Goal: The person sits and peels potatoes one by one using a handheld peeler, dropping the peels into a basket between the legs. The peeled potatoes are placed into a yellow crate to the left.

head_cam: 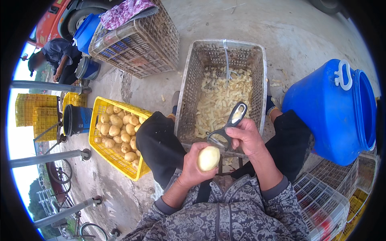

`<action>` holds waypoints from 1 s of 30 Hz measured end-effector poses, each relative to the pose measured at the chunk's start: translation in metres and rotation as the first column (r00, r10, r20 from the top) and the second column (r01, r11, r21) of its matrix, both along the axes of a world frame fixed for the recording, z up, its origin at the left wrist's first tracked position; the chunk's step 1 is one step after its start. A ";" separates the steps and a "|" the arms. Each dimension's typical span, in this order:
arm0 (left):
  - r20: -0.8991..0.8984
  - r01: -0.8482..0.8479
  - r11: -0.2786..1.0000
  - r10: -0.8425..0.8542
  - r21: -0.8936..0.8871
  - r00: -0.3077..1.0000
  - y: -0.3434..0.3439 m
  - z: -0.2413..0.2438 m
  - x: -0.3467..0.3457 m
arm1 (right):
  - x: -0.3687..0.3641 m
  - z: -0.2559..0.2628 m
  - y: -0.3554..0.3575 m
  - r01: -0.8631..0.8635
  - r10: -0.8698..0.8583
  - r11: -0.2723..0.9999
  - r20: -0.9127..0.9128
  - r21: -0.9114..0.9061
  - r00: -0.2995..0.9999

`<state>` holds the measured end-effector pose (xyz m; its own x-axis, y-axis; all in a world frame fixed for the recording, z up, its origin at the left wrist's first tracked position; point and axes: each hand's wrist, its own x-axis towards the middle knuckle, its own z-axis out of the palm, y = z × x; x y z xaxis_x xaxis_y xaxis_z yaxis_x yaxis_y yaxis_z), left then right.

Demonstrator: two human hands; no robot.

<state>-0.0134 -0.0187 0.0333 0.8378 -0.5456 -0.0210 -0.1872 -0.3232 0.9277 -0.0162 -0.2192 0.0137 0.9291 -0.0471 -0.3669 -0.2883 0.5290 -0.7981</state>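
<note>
A peeled potato [208, 158], pale and smooth, is gripped by my left hand [196, 165]. My right hand [246, 136] holds a black vegetable peeler [225, 129], its blade end just above and right of the potato, apart from it. Both hands are over the near edge of a worn plastic crate [184, 90] between my legs. Inside the crate lies a thick layer of potato peelings [221, 96]. A pale strip hangs from the crate's far rim. Left of my knee, a yellow crate [116, 168] holds many unpeeled potatoes [116, 122].
A large blue plastic barrel [322, 111] stands at the right, with a clear plastic crate [324, 198] below it. A brown crate [135, 42] bearing a patterned cloth [126, 13] is upper left. Another person [61, 60] bends beside a blue bucket [88, 68].
</note>
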 end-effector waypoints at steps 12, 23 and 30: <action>-0.744 -0.385 0.714 -0.281 -0.584 0.607 -0.005 0.005 -0.008 | 0.000 -0.012 -0.030 0.352 -0.347 0.934 0.083 -0.063 0.934; -0.901 -0.628 0.652 -0.240 -0.425 0.361 -0.015 0.009 -0.023 | -0.031 0.027 0.020 -0.069 0.053 0.976 0.083 0.208 0.995; -0.902 -0.655 0.621 -0.295 -0.431 0.314 -0.011 -0.001 -0.026 | -0.004 -0.014 -0.014 0.310 -0.297 0.942 0.111 -0.126 0.948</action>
<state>-0.0390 -0.0295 0.0327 0.6061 -0.6013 -0.5207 0.7904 0.5285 0.3097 -0.0204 -0.2336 -0.0003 0.8912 -0.3770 -0.2523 -0.0556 0.4611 -0.8856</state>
